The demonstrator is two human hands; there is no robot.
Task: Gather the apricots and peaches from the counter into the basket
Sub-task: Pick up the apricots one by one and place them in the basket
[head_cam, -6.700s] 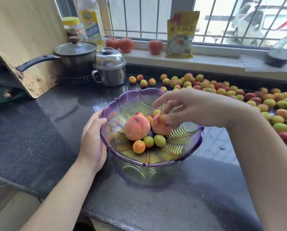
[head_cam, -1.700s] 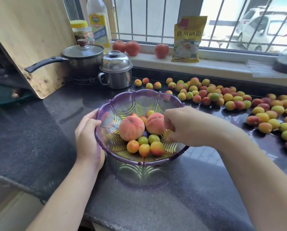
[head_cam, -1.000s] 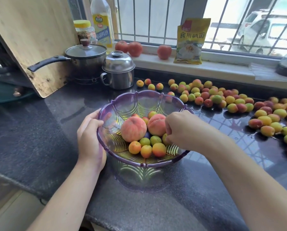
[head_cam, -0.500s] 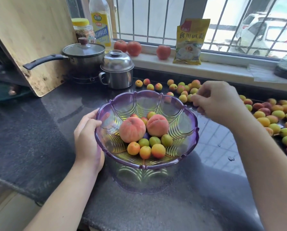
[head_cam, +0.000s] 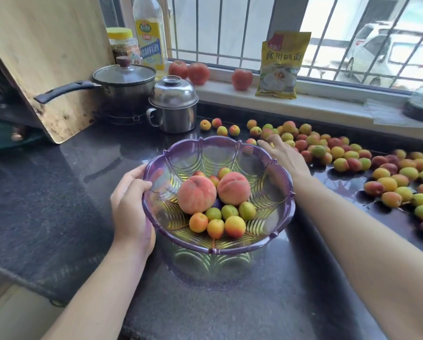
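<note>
The left hand (head_cam: pixel 129 207) is gripping the near-left rim of the translucent purple scalloped plastic basket (head_cam: pixel 276 217), fingers curled over its edge. The basket is sitting on the dark speckled stone counter (head_cam: pixel 58 192) and is holding two large pink-orange peaches (head_cam: pixel 197 194) above a cluster of small yellow-green apricots (head_cam: pixel 234 226). The right hand (head_cam: pixel 282 153) is reaching past the far rim, fingers straight and slightly spread, touching the loose apricots on the counter (head_cam: pixel 338 153).
</note>
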